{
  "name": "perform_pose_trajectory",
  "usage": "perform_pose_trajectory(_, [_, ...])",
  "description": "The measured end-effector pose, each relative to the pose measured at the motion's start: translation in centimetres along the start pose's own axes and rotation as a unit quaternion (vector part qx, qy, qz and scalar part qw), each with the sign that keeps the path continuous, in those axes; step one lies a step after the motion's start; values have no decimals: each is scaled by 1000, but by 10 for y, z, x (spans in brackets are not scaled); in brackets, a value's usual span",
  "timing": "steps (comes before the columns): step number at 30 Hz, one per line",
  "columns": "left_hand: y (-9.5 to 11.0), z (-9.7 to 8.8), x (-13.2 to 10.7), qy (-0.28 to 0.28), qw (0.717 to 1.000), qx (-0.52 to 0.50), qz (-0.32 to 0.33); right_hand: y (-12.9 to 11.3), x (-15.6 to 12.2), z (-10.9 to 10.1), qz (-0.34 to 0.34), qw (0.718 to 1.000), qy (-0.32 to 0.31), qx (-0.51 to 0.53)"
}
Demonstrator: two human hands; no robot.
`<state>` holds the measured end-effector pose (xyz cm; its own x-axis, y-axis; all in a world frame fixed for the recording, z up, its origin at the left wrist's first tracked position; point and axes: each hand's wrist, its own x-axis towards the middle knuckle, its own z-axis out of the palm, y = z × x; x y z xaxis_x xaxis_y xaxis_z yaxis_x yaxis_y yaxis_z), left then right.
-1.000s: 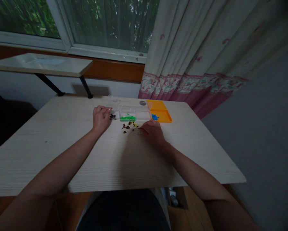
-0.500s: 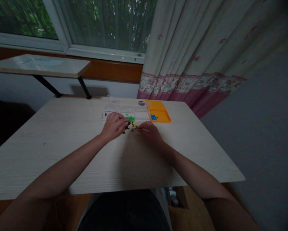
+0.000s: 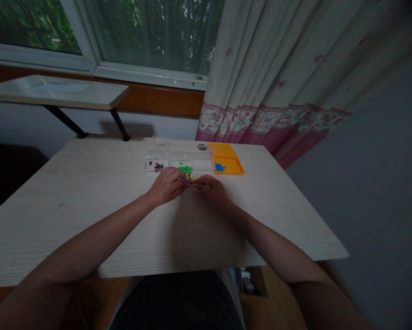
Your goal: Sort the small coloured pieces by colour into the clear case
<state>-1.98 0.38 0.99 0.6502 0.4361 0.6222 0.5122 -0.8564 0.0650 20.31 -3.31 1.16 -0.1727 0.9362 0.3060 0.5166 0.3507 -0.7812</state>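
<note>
My left hand (image 3: 169,186) and my right hand (image 3: 213,190) come together over the table, fingertips pinched and almost touching. Whatever they pinch is too small to make out. Just beyond the fingertips lie small yellow pieces (image 3: 188,175) and some dark ones, partly covered by my fingers. Behind my left hand, a clear plastic box (image 3: 146,167) contains dark red-brown pieces (image 3: 158,167). Beside it, bright green pieces (image 3: 185,169) fill part of another clear box. Blue pieces (image 3: 220,167) sit in an open orange box (image 3: 234,165) to the right.
A clear box (image 3: 203,166) stands between the green pieces and the orange box. At the table's back left rises a small shelf (image 3: 99,98) on black legs. Curtains (image 3: 247,91) hang behind the table (image 3: 123,220), and a wall is on the right.
My left hand has moved right and slightly toward me, meeting my right hand. This uncovers the red-brown pieces in the left clear box. My right hand has barely moved.
</note>
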Motion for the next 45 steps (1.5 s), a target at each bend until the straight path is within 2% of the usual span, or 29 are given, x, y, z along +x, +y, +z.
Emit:
perform_pose_trajectory(16, [-1, 0, 0, 18, 1000, 13, -10, -3, 0, 2, -11, 1000, -17, 19])
perform_pose_trajectory(21, [0, -6, 1, 29, 999, 4, -30, 1, 0, 1, -56, 995, -11, -82])
perform_pose_trajectory(25, [-5, -8, -2, 47, 997, 1, -65, 5, -1, 0, -118, 969, -38, -212])
perform_pose_trajectory(29, [-10, -7, -3, 76, 992, -2, -99, 7, -3, 4, -144, 948, -47, -281])
perform_pose_trajectory(34, [-14, -7, -3, 94, 987, -13, -127, 6, -4, 7, -152, 936, -57, -313])
perform_pose_trajectory(38, [-19, -9, -3, 95, 985, -6, -147, 5, -2, 4, -147, 937, -60, -311])
perform_pose_trajectory(45, [-46, -16, -12, 110, 978, 33, -176, 6, 0, -2, -127, 948, -47, -287])
